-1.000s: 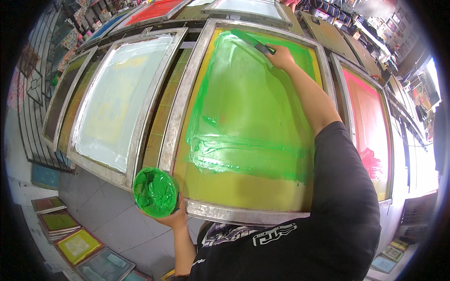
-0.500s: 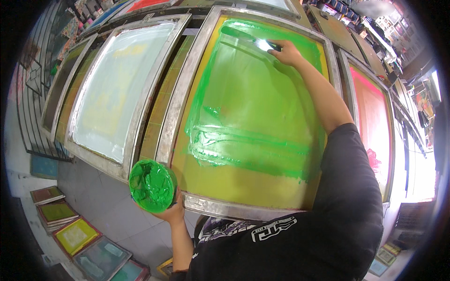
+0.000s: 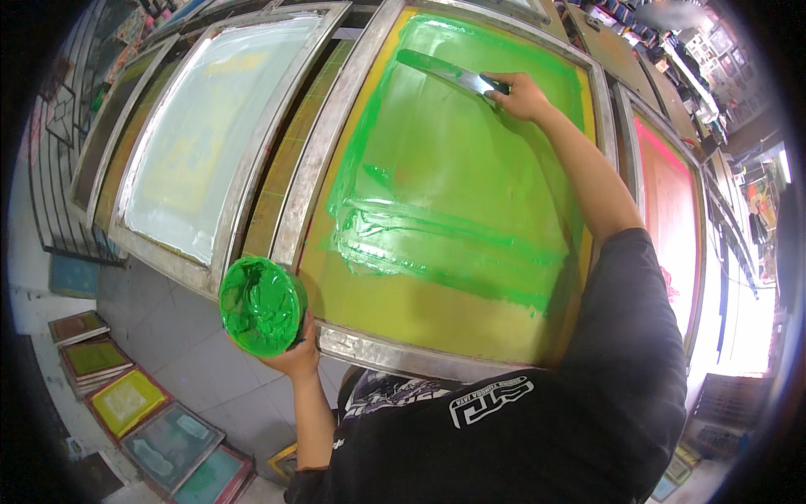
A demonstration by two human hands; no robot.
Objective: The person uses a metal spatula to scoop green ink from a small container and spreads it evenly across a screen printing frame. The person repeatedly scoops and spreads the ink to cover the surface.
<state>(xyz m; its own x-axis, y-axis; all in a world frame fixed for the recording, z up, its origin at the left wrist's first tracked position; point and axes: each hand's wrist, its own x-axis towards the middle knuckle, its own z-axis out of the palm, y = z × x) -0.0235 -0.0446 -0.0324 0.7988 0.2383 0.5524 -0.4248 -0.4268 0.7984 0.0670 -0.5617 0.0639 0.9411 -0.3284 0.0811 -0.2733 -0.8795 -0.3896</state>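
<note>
My left hand (image 3: 294, 354) is wrapped round a tub of thick green ink (image 3: 263, 307), held at the near left corner of a large metal-framed printing screen (image 3: 403, 359). The tub's open top faces up, and ink smears its inside and rim. In my right hand (image 3: 522, 97), closed on its handle, is a long spatula (image 3: 449, 70) with green ink along its blade. The blade lies over the far part of the screen, pointing left; whether it touches the mesh I cannot tell. Green ink (image 3: 420, 239) coats most of the mesh, with a thicker ridged band toward the near side.
A screen with pale whitish ink (image 3: 197, 151) lies to the left, and a screen with pink ink (image 3: 667, 181) to the right. Several small framed screens (image 3: 126, 401) rest on the tiled floor at lower left. A wire rack (image 3: 63, 185) stands at far left.
The view has shifted slightly, so the screens sit a little higher and the tub further left. The spatula's blade shows more clearly over the far part of the screen. Both holds are unchanged.
</note>
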